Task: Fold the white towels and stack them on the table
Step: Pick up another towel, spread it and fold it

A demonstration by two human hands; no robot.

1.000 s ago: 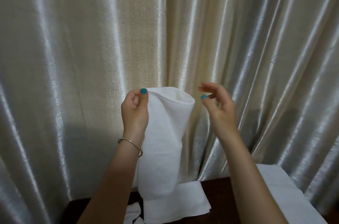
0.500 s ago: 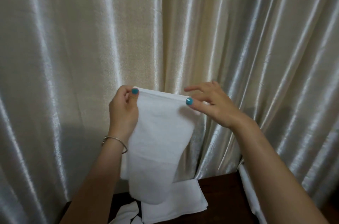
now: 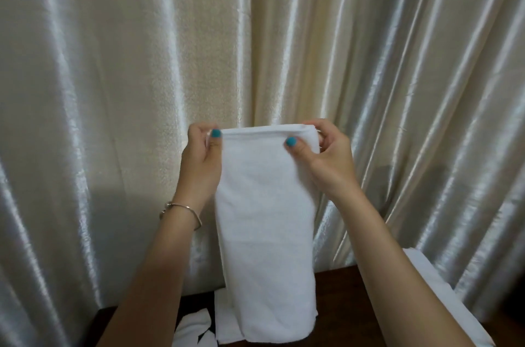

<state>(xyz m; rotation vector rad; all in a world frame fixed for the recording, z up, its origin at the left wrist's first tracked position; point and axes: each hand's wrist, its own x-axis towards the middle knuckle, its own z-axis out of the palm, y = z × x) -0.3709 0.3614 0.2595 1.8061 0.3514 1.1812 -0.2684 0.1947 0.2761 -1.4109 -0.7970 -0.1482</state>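
Up front, head view: I hold one towel (image 3: 267,221) up before the curtain (image 3: 119,68), its folded length hanging down towards the table (image 3: 338,287).
Left hand (image 3: 200,160): thumb and fingers pinch the top left corner; bangle (image 3: 181,211) on that wrist.
Right hand (image 3: 328,157): thumb lies on the front near the top right corner, fingers curl behind the edge, so both hands are closed on cloth.
Towel state: doubled lengthwise, top edges gathered between my hands; lower end blurred, so I cannot tell whether it touches anything below.
Below: a flat towel (image 3: 225,326) lies on the table behind the hanging one, crumpled white cloth (image 3: 193,326) at lower left, more white cloth (image 3: 443,298) at right.
Step, I judge: squaring the top edge before the next fold.
Risk: layers at the top could slide apart if my pinch loosens, leaving a crooked fold.
Risk: the hanging end may drag over the flat towel and rumple it as I lower.
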